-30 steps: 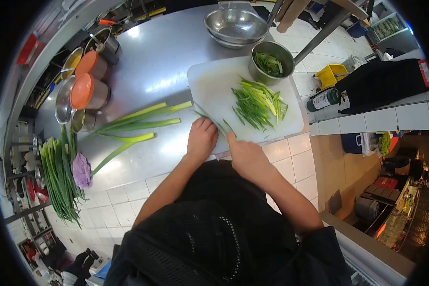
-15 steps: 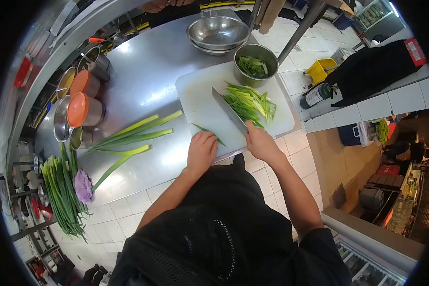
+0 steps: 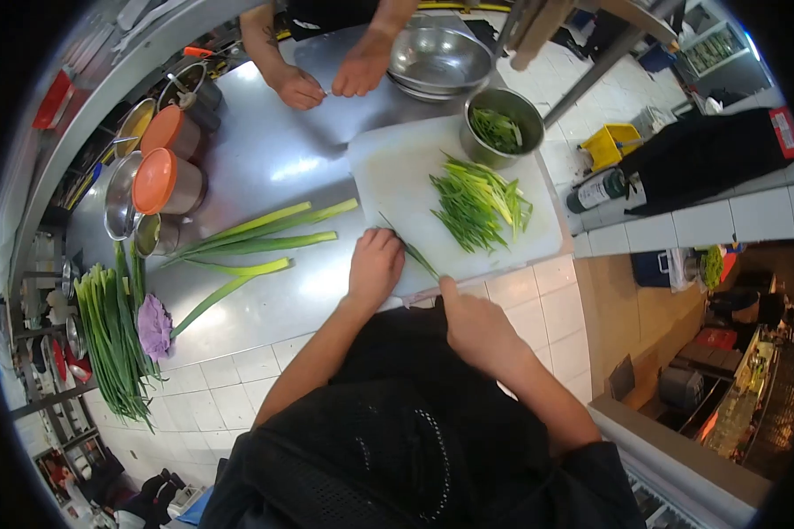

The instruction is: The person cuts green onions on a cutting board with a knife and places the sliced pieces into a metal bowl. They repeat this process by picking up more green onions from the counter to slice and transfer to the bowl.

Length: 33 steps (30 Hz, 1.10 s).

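Note:
Curled at the front left of the white cutting board [image 3: 384,159], my left hand [image 3: 377,269] presses on a thin green onion leaf [image 3: 422,261]. My right hand [image 3: 483,333] is closed at the board's front edge, index finger stretched forward, on the knife; its handle is hidden and the thin blade [image 3: 386,221] shows almost edge-on beside the leaf. A pile of sliced green onion [image 3: 476,204] lies on the board's right half. At the back right corner stands a metal pot [image 3: 529,115] holding cut greens [image 3: 496,130].
Long green onions [image 3: 265,242] lie on the steel table [image 3: 265,159]; a bunch [image 3: 110,339] with a purple cloth [image 3: 154,326] is at left. Orange-lidded containers [image 3: 157,181] stand behind. Metal bowls [image 3: 439,62] are at the back, beside another person's hands [image 3: 329,84].
The knife and my right hand have moved left and toward me, away from the sliced pile, to the leaf. Another person's hands and forearms have come over the table's far side. The view has shifted slightly.

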Available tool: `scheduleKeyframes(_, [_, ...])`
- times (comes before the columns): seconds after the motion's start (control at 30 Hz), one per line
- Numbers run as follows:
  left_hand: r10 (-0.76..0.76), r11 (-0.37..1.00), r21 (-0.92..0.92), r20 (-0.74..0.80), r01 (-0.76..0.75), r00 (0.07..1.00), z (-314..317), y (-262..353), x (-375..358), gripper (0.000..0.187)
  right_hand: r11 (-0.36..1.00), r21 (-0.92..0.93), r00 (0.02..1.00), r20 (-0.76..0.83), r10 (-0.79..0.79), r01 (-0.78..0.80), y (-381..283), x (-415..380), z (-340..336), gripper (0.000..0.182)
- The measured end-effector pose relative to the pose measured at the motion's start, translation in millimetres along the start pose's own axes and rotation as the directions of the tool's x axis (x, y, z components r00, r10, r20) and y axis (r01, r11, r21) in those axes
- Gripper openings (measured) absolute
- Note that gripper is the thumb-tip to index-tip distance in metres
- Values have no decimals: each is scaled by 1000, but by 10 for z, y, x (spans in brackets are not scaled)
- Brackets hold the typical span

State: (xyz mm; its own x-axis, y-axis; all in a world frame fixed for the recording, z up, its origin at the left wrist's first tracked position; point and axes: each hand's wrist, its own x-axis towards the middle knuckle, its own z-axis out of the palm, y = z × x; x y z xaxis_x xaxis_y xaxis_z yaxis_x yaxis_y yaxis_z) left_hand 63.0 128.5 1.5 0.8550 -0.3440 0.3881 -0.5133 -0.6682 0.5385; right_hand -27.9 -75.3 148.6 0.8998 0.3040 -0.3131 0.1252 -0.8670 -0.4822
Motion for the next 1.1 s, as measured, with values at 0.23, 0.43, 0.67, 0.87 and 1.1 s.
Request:
scheduleKeyframes(0.23, [16,1000,-11,-54,-16,998,-42,-6,49,14,999,30,991,-131,-22,26,354,503,567,41])
scheduleKeyframes(0.43, [15,1000,-20,-53,-16,998,-68,-55,39,15,999,2,998,-53,-35,35,23,352,174,45])
scheduleKeyframes(0.67, [1,999,-32,-42,-2,999,-116,-75,24,16,991,129,993,-111,41,-26,207,572,637,32])
scheduleKeyframes(0.87, [-19,980,-201,-63,6,998,-294,-340,120,14,989,148,987,-153,54,-31,-35,468,231,30])
scheduleKeyframes(1.1, [-207,971,-178,-283,160,936,-967,-1088,423,8,972,202,967,-198,158,-117,-438,446,420,32])
